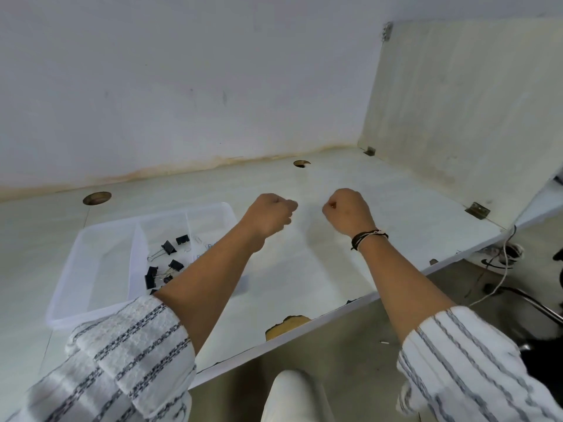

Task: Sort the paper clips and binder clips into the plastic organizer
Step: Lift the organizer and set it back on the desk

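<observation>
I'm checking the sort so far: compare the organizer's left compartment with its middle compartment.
The left compartment of the plastic organizer looks empty and shows only its clear bottom, while the middle compartment holds several black binder clips. The left compartment is fully in view, whereas the near end of the middle compartment is hidden behind the left forearm. Both are long translucent bays lying side by side.

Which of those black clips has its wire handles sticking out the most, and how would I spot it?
Start at the clear plastic organizer on the left of the pale desk, and look in its middle compartment, where the black binder clips lie. The one you want is the binder clip near the far end. Unlike its neighbours, its silver wire handles stretch out long toward the left.
</observation>
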A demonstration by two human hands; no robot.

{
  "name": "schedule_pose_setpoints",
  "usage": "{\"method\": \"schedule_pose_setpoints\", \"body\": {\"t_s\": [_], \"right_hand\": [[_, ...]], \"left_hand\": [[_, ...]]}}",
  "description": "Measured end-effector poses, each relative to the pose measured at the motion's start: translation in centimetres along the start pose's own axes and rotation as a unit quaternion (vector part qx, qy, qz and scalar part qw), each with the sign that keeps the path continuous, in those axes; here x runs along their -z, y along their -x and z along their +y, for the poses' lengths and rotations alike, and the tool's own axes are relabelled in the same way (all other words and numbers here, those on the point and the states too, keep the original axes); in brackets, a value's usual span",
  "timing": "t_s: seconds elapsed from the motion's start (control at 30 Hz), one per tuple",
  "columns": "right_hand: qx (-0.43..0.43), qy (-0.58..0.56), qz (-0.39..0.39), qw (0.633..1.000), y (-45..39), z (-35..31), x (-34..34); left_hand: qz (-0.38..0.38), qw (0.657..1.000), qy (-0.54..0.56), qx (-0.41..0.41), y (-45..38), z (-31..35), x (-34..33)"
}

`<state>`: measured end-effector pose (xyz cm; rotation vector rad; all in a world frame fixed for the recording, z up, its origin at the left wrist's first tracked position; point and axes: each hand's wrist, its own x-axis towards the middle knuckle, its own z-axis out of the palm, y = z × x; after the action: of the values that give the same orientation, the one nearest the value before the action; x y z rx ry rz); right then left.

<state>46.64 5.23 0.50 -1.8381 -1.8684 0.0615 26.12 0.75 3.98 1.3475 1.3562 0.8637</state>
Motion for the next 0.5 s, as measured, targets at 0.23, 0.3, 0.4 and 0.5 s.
{"method": "schedule_pose_setpoints", "body": {"t_s": [0.23, 0.3, 0.4, 0.5], "right_hand": [[0.112, -0.033, 0.026, 0.993, 6.3, -6.7, 1.0], [0.047, -0.134, 0.104, 0.984, 8.1, -6.6, 1.5], [-0.201, -0.359, 0.184, 0.893, 9.6, -5.8, 2.9], [-0.3, -0.556, 0.042, 0.774, 8.5, -5.9, 3.8]], "left_hand": [[-0.007, 0.956, 0.263, 0.131, -1.5, 0.3, -1.1], [0.016, 0.954, 0.274, 0.119, -1.6, 0.2, -0.5], [0.012, 0.936, 0.34, 0.095, -0.9, 0.1, 1.1], [-0.012, 0.914, 0.4, 0.068, 0.9, 0.2, 2.6]]}}
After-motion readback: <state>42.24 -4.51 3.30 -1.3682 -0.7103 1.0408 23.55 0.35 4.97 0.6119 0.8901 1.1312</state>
